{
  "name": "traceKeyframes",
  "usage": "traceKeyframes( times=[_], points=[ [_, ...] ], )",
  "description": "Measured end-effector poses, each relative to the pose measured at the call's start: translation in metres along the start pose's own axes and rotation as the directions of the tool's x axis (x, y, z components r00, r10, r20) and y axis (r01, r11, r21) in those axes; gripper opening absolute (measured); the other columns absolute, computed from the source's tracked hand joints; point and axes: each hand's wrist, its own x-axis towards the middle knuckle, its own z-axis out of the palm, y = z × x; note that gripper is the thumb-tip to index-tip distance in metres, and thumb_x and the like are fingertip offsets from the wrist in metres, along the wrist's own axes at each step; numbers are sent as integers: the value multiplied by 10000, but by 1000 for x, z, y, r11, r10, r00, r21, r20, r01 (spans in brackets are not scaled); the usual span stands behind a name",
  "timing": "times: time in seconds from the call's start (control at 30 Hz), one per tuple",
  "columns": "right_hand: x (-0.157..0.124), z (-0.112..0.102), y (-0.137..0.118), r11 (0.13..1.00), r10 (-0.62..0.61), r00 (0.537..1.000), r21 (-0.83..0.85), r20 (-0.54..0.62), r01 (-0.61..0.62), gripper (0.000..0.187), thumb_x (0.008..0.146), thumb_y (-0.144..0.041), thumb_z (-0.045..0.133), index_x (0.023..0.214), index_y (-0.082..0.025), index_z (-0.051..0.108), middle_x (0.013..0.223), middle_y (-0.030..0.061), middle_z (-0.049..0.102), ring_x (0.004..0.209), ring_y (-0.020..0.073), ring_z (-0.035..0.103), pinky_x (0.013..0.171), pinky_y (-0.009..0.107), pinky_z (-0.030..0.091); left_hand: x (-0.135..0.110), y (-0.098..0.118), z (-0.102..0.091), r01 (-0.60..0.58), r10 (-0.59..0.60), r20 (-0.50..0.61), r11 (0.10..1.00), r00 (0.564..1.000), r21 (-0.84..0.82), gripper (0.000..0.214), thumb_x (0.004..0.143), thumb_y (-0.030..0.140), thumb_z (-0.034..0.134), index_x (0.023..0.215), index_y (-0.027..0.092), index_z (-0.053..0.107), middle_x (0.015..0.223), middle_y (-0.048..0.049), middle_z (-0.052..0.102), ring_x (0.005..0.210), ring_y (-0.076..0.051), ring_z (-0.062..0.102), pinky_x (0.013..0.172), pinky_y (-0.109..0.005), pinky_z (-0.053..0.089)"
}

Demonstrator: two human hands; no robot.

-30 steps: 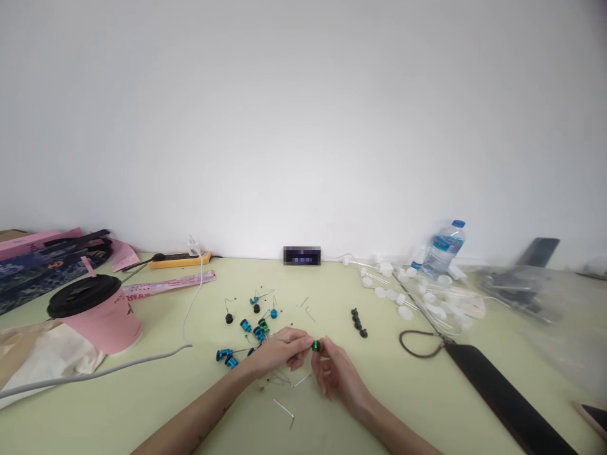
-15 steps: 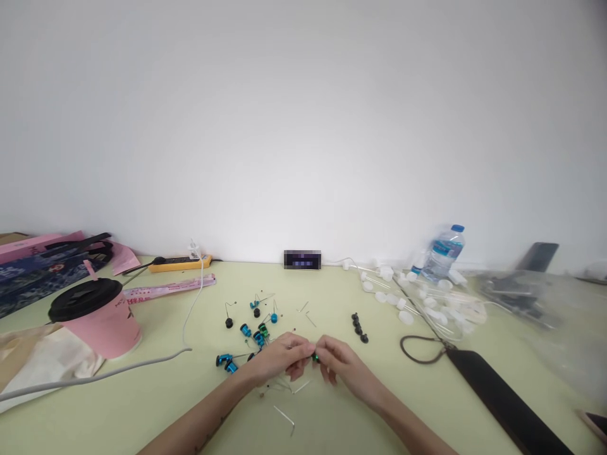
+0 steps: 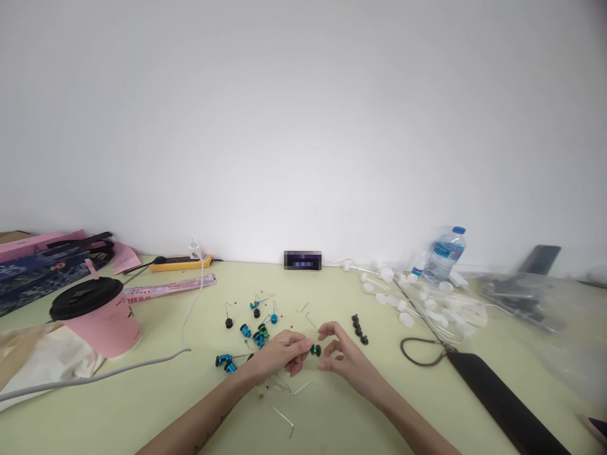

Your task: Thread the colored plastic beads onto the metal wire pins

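Pinched between the thumb and fingers of my left hand (image 3: 287,354) is a small green spool-shaped piece with black ends (image 3: 316,350). My right hand (image 3: 344,357) is just to its right, thumb and fingers spread and apart from the piece. Left of my hands lie several blue spool-shaped pieces (image 3: 245,330) with black ends, some with bent wires. Another green piece (image 3: 264,329) is among them. An L-shaped hex key (image 3: 284,418) lies near the table's front. A row of black knobs (image 3: 359,328) sits right of my right hand.
A pink cup (image 3: 102,322) with a black lid and a white cable (image 3: 142,365) lie left. A yellow power strip (image 3: 180,263) is by the wall. At right are white-capped clear tubes (image 3: 429,306), a water bottle (image 3: 443,254) and a long black case (image 3: 502,398).
My right hand has let go of the green piece; its fingers have spread and drawn slightly away. My left hand still holds the piece, which is now more visible.
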Motion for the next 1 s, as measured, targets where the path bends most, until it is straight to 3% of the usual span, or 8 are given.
traceKeyframes(
  times=[0.13, 0.27, 0.33, 0.5, 0.67, 0.83, 0.93, 1.0],
  points=[
    [-2, 3, 2, 998, 63, 988, 19, 144, -67, 457, 913, -510, 293, 719, -172, 533, 666, 19, 553, 535, 116, 486, 494, 233, 353, -1, 1, 2, -4, 4, 33, 1000, 999, 2, 414, 835, 497, 456, 592, 162, 455, 429, 43, 455, 407, -71, 343, 448, -212, 248],
    [-5, 3, -3, 999, 8, 996, 52, 93, -13, 238, 809, -420, 588, 910, -220, 507, 699, -31, 541, 612, 114, 499, 575, 223, 372, -1, 4, 1, -12, 12, -10, 1000, 1000, 2, 407, 836, 496, 462, 601, 163, 454, 444, 41, 462, 421, -73, 346, 452, -212, 247],
    [-4, 2, -5, 998, 1, 1000, 59, 23, -2, 388, 719, -382, 699, 1004, -253, 469, 854, -21, 552, 664, 112, 507, 592, 217, 386, -1, 4, 0, -10, 10, -18, 1000, 1000, 4, 400, 834, 496, 467, 612, 164, 456, 450, 43, 459, 427, -75, 354, 455, -211, 252],
    [-3, 4, -4, 1000, 15, 993, 21, 116, -17, 442, 908, -520, 319, 722, -177, 527, 683, 12, 543, 576, 125, 490, 567, 252, 387, 0, 0, 2, -22, 22, 2, 999, 1000, 28, 410, 825, 513, 470, 602, 169, 448, 424, 40, 458, 418, -77, 332, 452, -215, 252],
    [-4, 4, -6, 998, -13, 1000, 59, 6, 13, 368, 744, -447, 658, 992, -248, 474, 971, 1, 533, 683, 111, 507, 618, 225, 394, 2, -2, 4, -44, 41, -119, 999, 992, -19, 425, 816, 540, 468, 604, 174, 423, 428, 51, 432, 417, -73, 307, 446, -215, 225],
    [-3, 5, -6, 991, 69, 994, 104, 89, -78, 438, 882, -552, 357, 760, -172, 538, 716, 21, 545, 566, 118, 482, 567, 258, 380, 2, -1, 6, -23, 18, -102, 998, 995, -51, 444, 819, 554, 455, 597, 171, 424, 402, 53, 424, 385, -66, 297, 431, -219, 192],
    [-4, 3, -8, 987, 41, 997, 153, 59, -49, 284, 794, -473, 582, 885, -211, 522, 819, 4, 559, 650, 123, 506, 617, 251, 386, 1, 3, 6, -41, 33, -116, 997, 993, -68, 456, 843, 545, 419, 588, 168, 425, 393, 50, 422, 380, -65, 273, 430, -227, 170],
    [-4, 2, -10, 984, 29, 1000, 178, -13, -26, 395, 703, -422, 698, 986, -254, 478, 1013, 7, 524, 693, 112, 510, 626, 241, 389, 0, 5, 5, -46, 36, -128, 996, 991, -81, 462, 853, 541, 403, 583, 167, 424, 388, 49, 419, 381, -65, 265, 432, -230, 160]
  ],
)
